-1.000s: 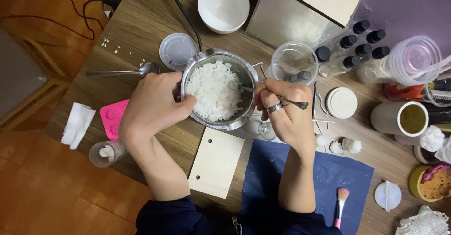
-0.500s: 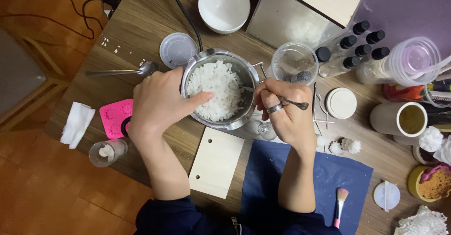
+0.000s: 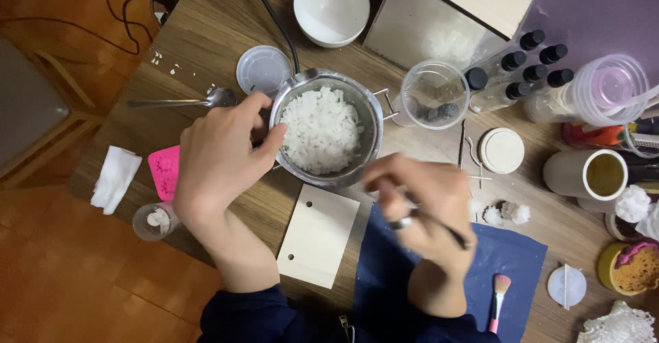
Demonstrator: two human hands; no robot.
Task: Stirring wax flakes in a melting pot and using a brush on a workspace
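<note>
A steel pot (image 3: 371, 113) filled with white wax flakes (image 3: 321, 130) stands in the middle of the wooden table (image 3: 206, 38). My left hand (image 3: 220, 158) rests on the pot's left rim, thumb and fingers against the metal. My right hand (image 3: 419, 209) is blurred, below and right of the pot, over the blue cloth (image 3: 508, 261). It grips a thin metal utensil (image 3: 449, 232), whose dark handle sticks out to the right.
A spoon (image 3: 185, 101), a clear lid (image 3: 264, 71) and a white bowl (image 3: 331, 7) lie beyond the pot. A clear cup (image 3: 434, 95), dark-capped bottles (image 3: 528, 68), a wooden board (image 3: 317, 237), a pink mould (image 3: 163, 171), a small glass (image 3: 152, 221) and a pink brush (image 3: 497, 302) surround it.
My right hand has pulled away from the pot's right rim, down and toward me, with the utensil. My left hand drew its fingers back from the flakes to the left rim.
</note>
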